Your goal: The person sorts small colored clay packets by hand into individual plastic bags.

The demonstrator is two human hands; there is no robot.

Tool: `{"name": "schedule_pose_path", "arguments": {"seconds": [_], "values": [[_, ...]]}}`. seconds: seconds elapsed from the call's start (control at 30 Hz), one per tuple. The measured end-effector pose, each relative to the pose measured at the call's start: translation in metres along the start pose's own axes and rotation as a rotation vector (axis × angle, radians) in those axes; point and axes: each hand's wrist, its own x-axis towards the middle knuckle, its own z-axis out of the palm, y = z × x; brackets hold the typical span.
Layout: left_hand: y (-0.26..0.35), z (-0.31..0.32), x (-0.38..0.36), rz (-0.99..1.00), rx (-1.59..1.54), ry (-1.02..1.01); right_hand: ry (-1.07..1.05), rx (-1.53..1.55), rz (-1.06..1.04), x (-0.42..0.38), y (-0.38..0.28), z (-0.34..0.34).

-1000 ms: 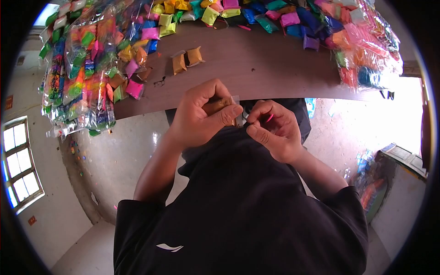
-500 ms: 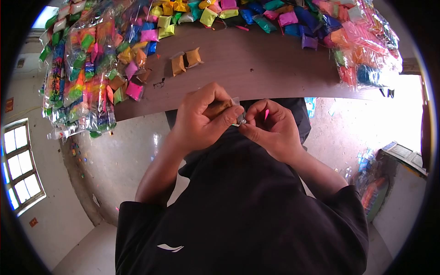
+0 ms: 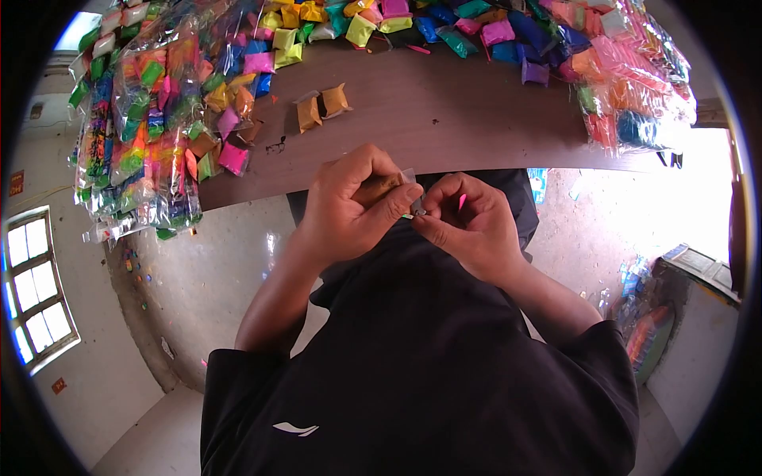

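Note:
Over my lap, just off the table's near edge, my left hand point(image 3: 353, 202) is closed on a small clear packet point(image 3: 409, 176) with brown filling, mostly hidden by the fingers. The thumb and forefinger of my right hand point(image 3: 476, 230) are pinched together at the packet's lower end, close to my left thumb tip. A thin bright pink piece point(image 3: 463, 201) shows between the curled fingers of my right hand. Two orange-brown packets, a left one point(image 3: 308, 113) and a right one point(image 3: 336, 100), lie side by side on the brown table point(image 3: 460, 111).
Clear bags of colourful packets point(image 3: 151, 119) are heaped at the table's left end. Another pile of bagged packets point(image 3: 635, 87) stands at the right end. Loose packets point(image 3: 361, 30) in many colours line the far side. Plastic bags point(image 3: 647, 325) lie on the floor at right.
My right fingertips have shifted slightly at the packet's end, and the pale bit between them shows less now. My left hand and the things on the table stay put.

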Motion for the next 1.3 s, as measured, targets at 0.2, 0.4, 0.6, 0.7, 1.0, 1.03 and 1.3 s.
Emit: {"name": "schedule_pose_path", "arguments": {"seconds": [0.2,0.4,0.6,0.7,1.0,1.03,1.3], "values": [[0.001,0.005,0.001,0.001,-0.022,0.068,0.073,-0.215,-0.081,-0.001,-0.005,0.004],[-0.002,0.006,0.0,-0.03,-0.047,0.075,0.132,-0.29,-0.215,-0.001,-0.005,0.005],[0.001,0.006,0.001,-0.03,-0.019,0.07,0.14,-0.312,-0.202,-0.001,-0.008,0.005],[0.0,0.006,0.001,-0.024,-0.027,0.076,0.124,-0.295,-0.133,-0.001,-0.007,0.004],[0.0,0.006,-0.001,-0.109,-0.074,0.054,0.06,-0.262,-0.039,0.001,-0.009,0.002],[-0.001,0.006,-0.001,-0.141,-0.078,0.035,0.046,-0.292,-0.028,0.001,-0.01,0.001],[0.0,0.01,0.003,-0.174,-0.045,-0.068,0.001,-0.486,0.006,0.01,-0.015,-0.005]]}}
